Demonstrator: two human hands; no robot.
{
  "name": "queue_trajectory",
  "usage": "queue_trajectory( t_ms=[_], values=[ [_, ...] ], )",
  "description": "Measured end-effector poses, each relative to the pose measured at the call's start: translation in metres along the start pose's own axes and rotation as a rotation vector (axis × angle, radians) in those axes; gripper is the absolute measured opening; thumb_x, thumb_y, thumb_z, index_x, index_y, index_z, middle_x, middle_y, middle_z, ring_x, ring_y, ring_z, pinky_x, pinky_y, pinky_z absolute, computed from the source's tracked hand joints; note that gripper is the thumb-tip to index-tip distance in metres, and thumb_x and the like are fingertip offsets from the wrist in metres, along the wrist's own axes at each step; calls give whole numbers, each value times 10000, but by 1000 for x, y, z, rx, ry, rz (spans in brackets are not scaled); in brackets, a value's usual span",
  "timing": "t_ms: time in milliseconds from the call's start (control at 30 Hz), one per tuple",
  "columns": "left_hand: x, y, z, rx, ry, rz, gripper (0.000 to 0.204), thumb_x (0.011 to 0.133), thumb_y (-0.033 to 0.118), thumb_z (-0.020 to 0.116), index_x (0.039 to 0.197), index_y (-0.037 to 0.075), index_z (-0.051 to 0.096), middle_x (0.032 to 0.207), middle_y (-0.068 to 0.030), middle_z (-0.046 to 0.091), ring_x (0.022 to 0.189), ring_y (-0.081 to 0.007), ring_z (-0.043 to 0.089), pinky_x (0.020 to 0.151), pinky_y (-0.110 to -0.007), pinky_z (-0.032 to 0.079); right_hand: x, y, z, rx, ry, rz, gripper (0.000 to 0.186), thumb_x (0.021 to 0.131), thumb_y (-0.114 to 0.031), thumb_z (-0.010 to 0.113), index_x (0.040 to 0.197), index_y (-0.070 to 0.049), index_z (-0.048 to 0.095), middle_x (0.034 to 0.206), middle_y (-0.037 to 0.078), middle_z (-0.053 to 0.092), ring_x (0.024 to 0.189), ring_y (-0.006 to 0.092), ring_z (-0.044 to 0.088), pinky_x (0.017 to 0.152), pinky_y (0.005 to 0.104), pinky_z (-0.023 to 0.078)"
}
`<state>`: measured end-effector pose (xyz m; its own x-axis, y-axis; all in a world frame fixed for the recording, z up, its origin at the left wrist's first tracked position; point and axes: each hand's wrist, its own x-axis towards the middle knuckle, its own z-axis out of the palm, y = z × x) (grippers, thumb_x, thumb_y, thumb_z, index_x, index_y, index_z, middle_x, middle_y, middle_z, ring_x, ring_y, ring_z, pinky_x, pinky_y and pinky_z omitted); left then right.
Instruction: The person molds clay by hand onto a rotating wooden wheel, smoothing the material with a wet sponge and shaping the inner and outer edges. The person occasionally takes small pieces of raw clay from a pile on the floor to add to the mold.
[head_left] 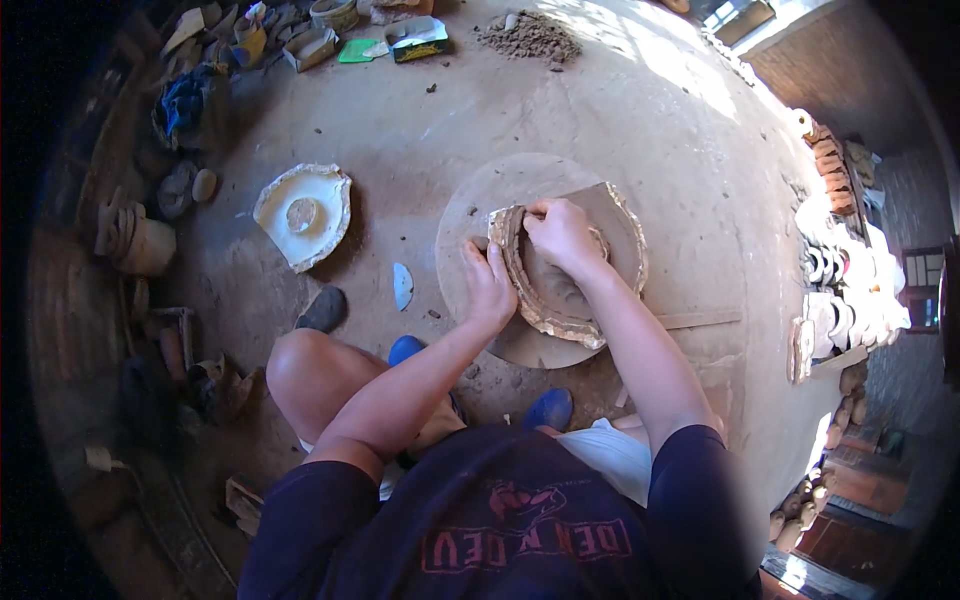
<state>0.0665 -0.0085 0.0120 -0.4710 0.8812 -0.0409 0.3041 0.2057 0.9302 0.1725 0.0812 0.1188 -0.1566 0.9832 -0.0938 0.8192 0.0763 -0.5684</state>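
Observation:
A rough-edged plaster mould [630,222] lies on a round flat disc [480,205] in front of me, lined on the inside with brown clay [545,300]. My left hand [488,288] rests along the mould's left outer edge, fingers stretched and thumb apart, holding nothing. Over the far left part of the rim, my right hand [562,235] is closed, its fingertips bent down onto the clay. The hand itself covers the exact spot it grips. A second mould piece [330,205], pale inside with a round raised centre, sits to the left.
A light blue half-round scraper [402,287] and a dark stone [322,310] lie left of the disc. Further off are a heap of crumbled clay [530,38], an open box [416,40] and a bucket [150,247]. White pieces [835,270] are stacked along the right.

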Motion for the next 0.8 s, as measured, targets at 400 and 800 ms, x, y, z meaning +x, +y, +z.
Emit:
queue_trajectory(
  t_ms=[400, 800],
  values=[
    [21, 9, -7, -116, -61, 50, 516, 1099, 295, 449, 1383, -134, 421, 1263, -396, 562, 1183, -556, 550, 1031, -547, 425, -18, -11, -5, 28, -198, -83, 265, 890, -115, 540, 930, 57, 738, 774, 335, 637, 774, 482, 682, 738, 518, 544],
    [43, 20, -7, -161, -178, -35, 492, 1099, 328, 466, 1371, -82, 454, 1238, -363, 595, 1167, -526, 575, 992, -533, 452, -7, -11, -8, -354, -260, -172, 242, 865, -128, 574, 884, 9, 772, 1041, 271, 683, 969, 429, 681, 892, 507, 546]
  ],
)
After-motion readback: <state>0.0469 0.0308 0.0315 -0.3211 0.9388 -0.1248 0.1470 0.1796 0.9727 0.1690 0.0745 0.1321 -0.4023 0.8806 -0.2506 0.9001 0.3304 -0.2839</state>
